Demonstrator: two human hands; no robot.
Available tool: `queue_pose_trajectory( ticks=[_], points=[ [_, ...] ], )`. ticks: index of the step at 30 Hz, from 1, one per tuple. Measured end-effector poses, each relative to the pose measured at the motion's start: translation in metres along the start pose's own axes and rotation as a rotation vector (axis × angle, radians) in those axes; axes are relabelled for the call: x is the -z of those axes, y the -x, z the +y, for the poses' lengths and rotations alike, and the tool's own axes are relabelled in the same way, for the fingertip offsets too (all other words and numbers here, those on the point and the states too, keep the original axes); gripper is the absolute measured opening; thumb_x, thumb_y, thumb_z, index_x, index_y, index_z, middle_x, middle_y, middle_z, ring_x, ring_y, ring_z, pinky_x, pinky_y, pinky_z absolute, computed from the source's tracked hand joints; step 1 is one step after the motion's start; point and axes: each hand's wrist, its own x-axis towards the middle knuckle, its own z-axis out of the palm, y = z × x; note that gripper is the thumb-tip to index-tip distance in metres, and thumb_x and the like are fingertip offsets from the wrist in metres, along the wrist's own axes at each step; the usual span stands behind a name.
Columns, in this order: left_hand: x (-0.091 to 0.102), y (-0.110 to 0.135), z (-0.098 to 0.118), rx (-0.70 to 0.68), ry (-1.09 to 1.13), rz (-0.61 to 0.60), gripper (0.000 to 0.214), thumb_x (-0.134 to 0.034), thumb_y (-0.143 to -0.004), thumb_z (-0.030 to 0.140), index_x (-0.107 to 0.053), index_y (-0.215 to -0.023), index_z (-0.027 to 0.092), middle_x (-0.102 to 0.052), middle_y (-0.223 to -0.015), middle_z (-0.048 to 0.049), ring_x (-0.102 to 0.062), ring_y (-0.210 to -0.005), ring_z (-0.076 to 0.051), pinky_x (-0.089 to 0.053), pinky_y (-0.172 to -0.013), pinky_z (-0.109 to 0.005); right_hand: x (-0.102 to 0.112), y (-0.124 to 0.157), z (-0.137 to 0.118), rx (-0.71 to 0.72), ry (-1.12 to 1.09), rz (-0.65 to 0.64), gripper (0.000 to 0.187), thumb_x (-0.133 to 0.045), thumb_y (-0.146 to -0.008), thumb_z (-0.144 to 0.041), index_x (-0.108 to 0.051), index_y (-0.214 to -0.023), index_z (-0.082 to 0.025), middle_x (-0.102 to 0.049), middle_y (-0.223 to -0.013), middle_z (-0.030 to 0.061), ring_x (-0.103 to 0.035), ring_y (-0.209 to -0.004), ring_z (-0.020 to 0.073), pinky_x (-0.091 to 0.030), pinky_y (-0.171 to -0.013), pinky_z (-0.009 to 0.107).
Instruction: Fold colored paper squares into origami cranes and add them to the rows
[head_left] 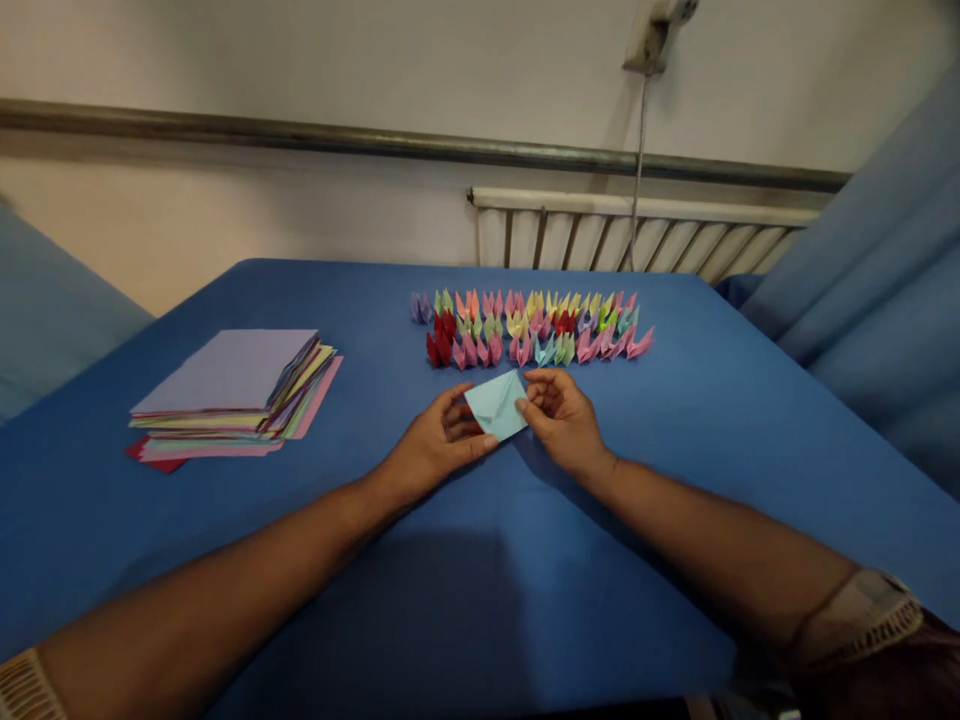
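Note:
A small folded piece of light blue paper (498, 404) is held between both hands just above the blue table (480, 580). My left hand (437, 442) pinches its lower left edge with thumb and fingers. My right hand (562, 412) pinches its right edge, fingers curled. Just beyond the hands stand three rows of several small folded paper figures (529, 328) in pink, red, yellow, green and purple.
A stack of coloured paper sheets (236, 395), purple on top, lies at the left of the table. Behind the table runs a white radiator (637, 235) and a metal rail on the wall. Blue fabric hangs at the right (877, 270).

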Motion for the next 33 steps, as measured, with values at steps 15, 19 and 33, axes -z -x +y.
queue_pose_trajectory(
  ticks=[15,19,33],
  points=[
    [-0.001,0.005,0.014,-0.020,-0.067,0.108,0.026,-0.067,-0.077,0.038,-0.069,-0.088,0.014,-0.067,-0.077,-0.0015,-0.060,-0.072,-0.016,-0.048,-0.072,-0.028,-0.009,0.016,0.002,-0.081,-0.051,-0.202,0.039,-0.066,-0.074,-0.023,-0.046,-0.107,-0.023,-0.056,-0.083,-0.0022,-0.057,-0.070,0.0120,-0.049,-0.065,0.028],
    [0.005,0.001,0.012,-0.026,-0.170,0.103,0.025,-0.062,-0.079,0.038,-0.069,-0.081,0.014,-0.064,-0.071,-0.0014,-0.056,-0.066,-0.015,-0.046,-0.065,-0.027,-0.005,0.015,0.001,-0.037,0.044,-0.197,0.065,-0.075,-0.067,-0.025,-0.043,-0.123,-0.024,-0.057,-0.117,0.0084,-0.059,-0.100,0.0185,-0.050,-0.080,0.034],
    [-0.005,-0.031,0.006,-0.049,0.035,0.197,0.034,-0.072,-0.070,0.044,-0.063,-0.078,0.013,-0.063,-0.063,-0.0025,-0.056,-0.054,-0.014,-0.043,-0.051,-0.024,-0.016,-0.012,0.005,-0.299,-0.212,-0.031,0.037,-0.066,-0.073,-0.053,-0.059,-0.067,-0.017,-0.056,-0.048,-0.0028,-0.048,-0.041,0.0093,-0.035,-0.040,0.021]
  ],
)
